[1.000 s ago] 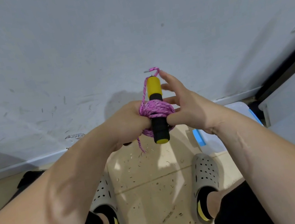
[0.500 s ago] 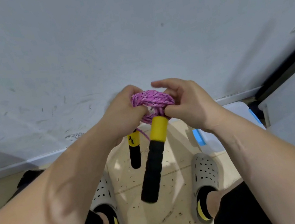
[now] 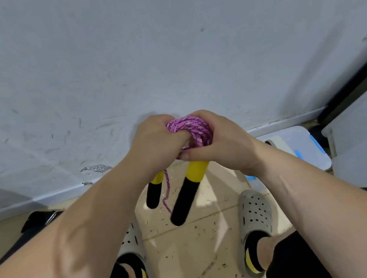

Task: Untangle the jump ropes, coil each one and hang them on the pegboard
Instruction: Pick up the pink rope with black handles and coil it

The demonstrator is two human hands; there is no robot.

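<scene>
A pink jump rope [image 3: 192, 129] is wound into a tight coil and sits between both my hands at chest height, in front of a grey wall. My left hand [image 3: 153, 141] grips the coil from the left with fingers curled into it. My right hand [image 3: 220, 137] grips it from the right, thumb pressed under the coil. Two yellow-and-black handles hang down below my hands: a shorter-looking one [image 3: 154, 193] on the left, a longer one [image 3: 187, 194] on the right. A loose pink rope end [image 3: 168, 193] dangles between them. No pegboard is in view.
A scuffed grey wall [image 3: 161, 44] fills the upper view with a white skirting board [image 3: 41, 200] below. My feet in grey clogs [image 3: 255, 219] stand on a dirty beige floor. A white plastic box with blue clips [image 3: 301, 147] lies at right, a black strap [image 3: 42, 217] at left.
One second ago a handle stood upright between my hands with rope wound round it. Now both handles hang downward and both hands have closed tighter round the coil.
</scene>
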